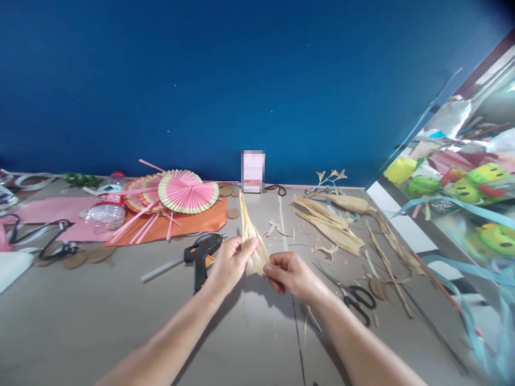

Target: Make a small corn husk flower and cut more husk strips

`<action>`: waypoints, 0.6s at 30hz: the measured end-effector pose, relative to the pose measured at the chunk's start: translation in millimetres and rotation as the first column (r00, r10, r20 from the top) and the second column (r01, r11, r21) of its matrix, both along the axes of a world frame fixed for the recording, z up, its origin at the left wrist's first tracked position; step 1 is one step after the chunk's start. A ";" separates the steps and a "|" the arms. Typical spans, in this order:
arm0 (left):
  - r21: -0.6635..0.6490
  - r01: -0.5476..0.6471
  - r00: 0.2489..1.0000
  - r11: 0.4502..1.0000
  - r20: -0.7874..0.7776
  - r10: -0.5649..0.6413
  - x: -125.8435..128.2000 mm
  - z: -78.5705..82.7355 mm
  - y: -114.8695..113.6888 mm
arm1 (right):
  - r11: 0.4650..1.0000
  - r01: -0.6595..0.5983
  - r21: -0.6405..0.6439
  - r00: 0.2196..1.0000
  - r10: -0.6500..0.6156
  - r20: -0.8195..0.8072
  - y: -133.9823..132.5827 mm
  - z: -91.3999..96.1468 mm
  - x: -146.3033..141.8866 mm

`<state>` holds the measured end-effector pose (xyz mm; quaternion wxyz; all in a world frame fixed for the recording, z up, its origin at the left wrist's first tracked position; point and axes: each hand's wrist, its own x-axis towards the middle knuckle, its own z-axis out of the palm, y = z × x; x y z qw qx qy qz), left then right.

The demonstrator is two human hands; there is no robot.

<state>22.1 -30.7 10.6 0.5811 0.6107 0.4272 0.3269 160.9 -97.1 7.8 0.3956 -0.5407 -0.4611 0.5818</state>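
A pale dried corn husk [250,236] stands upright between my two hands, its pointed tip toward the wall. My left hand [229,262] grips its lower left side with thumb and fingers closed on it. My right hand [290,273] pinches the husk's bottom right edge. A black glue gun [201,253] lies just left of my left hand. Black-handled scissors [354,296] rest on the table to the right of my right hand.
More husks [332,221] lie at the back right with scraps around them. Pink paper fans [183,192] sit on orange paper [201,219], beside a plastic bottle [107,206]. A glass case of green toys [475,193] stands at the right. Cables [40,236] lie far left.
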 end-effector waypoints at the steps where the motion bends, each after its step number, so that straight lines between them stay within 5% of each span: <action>1: -0.006 0.001 1.000 1.000 0.011 -0.001 -0.2 0.5 0.2 | 1.000 -0.020 -0.022 1.000 0.021 0.019 0.0 2.4 -0.1; 5: -0.011 -0.023 0.999 1.000 0.040 0.023 -1.5 5.3 2.5 | 0.990 -0.126 -0.069 0.920 0.143 0.364 -12.7 30.0 5.0; 9: -0.079 -0.044 0.993 0.996 0.109 0.052 -1.3 7.8 4.7 | 0.988 -0.036 0.149 0.539 -0.107 0.836 -50.9 55.0 36.9; 13: -0.181 -0.016 0.982 0.983 0.184 0.050 0.1 5.3 4.8 | 0.993 0.118 0.013 0.196 -0.036 0.980 -95.1 31.6 86.2; 18: -0.283 0.018 0.969 0.959 0.240 0.052 1.9 3.8 5.2 | 0.984 0.178 -0.018 0.146 -0.008 0.989 -129.4 -12.5 117.9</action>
